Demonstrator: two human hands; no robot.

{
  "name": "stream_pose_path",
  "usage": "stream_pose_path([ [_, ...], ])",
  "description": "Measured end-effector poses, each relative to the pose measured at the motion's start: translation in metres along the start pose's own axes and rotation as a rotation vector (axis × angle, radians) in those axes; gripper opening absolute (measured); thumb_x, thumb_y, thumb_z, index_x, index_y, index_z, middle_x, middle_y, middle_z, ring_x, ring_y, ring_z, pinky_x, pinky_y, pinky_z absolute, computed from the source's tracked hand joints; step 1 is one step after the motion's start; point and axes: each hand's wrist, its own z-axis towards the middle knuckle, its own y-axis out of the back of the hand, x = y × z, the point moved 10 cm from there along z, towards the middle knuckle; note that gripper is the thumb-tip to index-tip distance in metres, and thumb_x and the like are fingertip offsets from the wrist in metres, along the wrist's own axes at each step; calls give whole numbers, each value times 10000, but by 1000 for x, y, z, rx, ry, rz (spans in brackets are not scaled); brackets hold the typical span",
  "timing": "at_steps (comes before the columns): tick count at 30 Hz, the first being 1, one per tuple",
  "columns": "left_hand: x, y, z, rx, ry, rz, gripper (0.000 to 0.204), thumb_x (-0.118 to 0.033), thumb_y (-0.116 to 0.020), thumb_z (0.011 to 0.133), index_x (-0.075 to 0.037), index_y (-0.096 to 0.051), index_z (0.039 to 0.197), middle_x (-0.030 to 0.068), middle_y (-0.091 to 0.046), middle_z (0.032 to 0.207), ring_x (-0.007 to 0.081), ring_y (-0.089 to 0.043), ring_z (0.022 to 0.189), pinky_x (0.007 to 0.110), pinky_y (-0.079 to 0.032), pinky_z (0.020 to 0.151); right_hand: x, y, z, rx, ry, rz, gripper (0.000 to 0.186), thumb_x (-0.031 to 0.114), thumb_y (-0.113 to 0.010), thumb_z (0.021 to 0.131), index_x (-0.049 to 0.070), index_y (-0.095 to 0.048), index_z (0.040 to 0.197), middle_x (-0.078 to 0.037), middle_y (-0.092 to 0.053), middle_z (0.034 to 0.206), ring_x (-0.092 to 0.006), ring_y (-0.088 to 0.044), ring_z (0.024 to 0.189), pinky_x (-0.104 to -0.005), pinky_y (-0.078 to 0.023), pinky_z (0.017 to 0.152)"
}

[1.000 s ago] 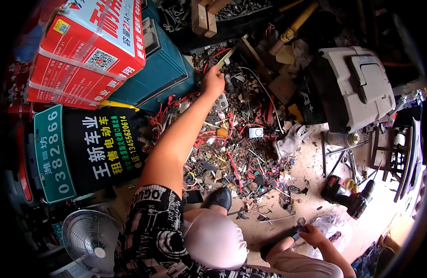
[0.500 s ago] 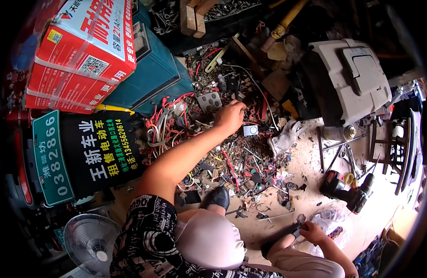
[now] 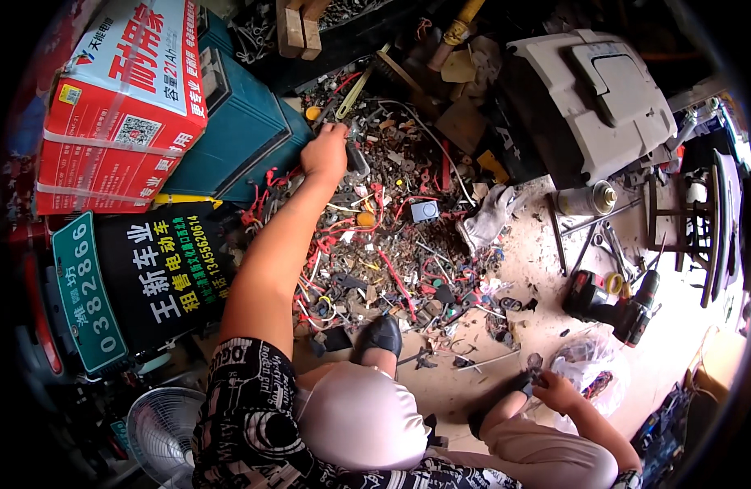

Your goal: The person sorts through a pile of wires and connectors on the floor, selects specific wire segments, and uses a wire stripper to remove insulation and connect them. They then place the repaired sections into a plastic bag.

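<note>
My left hand [image 3: 325, 155] reaches to the far side of a wide heap of scrap bits [image 3: 375, 269] on the floor. Its fingers are curled; what they hold, if anything, is hidden. Beside them lies a dark, partly clear piece [image 3: 357, 160], and just beyond is a round orange piece [image 3: 313, 112]. Red wires [image 3: 265, 196] lie left of the wrist. By my knee at the lower right, my right hand [image 3: 557, 393] is closed on a small dark piece [image 3: 535, 362], too small to name. A clear plastic bag [image 3: 591, 367] with bits in it stands beside that hand.
A small white-blue box [image 3: 425, 211] and a grey glove [image 3: 485, 218] lie on the heap. Rightward are a spray can [image 3: 587, 199], a cordless drill [image 3: 612, 301] and wrenches [image 3: 616, 248]. A red carton [image 3: 106, 138], teal case [image 3: 249, 122] and fan [image 3: 165, 432] stand left.
My left hand has moved left and farther away across the heap. The grey piece with round holes near it no longer shows. Round orange pieces now show. My right hand stays near the bag.
</note>
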Motion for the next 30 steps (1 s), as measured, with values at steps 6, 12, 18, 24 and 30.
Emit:
stream_pose_path([
  [6,-17,4,-47,-85,-23,-211,181,-159,-531,908,-154,-630,1059,84,-648,994,332,-654,783,440,-524,611,11,-5,-8,32,14,8,337,280,-648,772,4,-596,958,-204,-656,876,-363,-640,854,-419,-491,758],
  [12,-90,-31,-120,246,-190,-362,157,-243,-612,896,-126,-676,978,69,-687,929,280,-672,767,389,-538,642,7,-7,-12,12,21,47,330,271,-655,763,-4,-591,934,-206,-649,860,-372,-633,838,-420,-489,744],
  [18,-132,-35,-191,429,-489,-168,234,-243,-599,887,-109,-598,1080,56,-571,1020,264,-654,748,391,-537,588,10,-6,-8,-14,26,29,312,263,-657,759,-1,-568,898,-205,-638,835,-374,-626,813,-427,-482,724],
  [24,-90,-50,-192,437,-479,246,273,-261,-614,845,-121,-587,1078,56,-531,1032,242,-634,800,365,-545,590,0,-10,-9,-30,37,47,310,261,-653,765,-1,-553,897,-206,-631,823,-378,-620,802,-429,-478,718],
  [30,-17,-6,-143,150,-198,347,519,-337,-611,866,-128,-497,1327,16,-547,1258,221,-657,756,312,-542,531,3,-10,-13,-42,48,22,298,262,-646,767,1,-548,874,-215,-624,805,-389,-615,785,-437,-476,709],
])
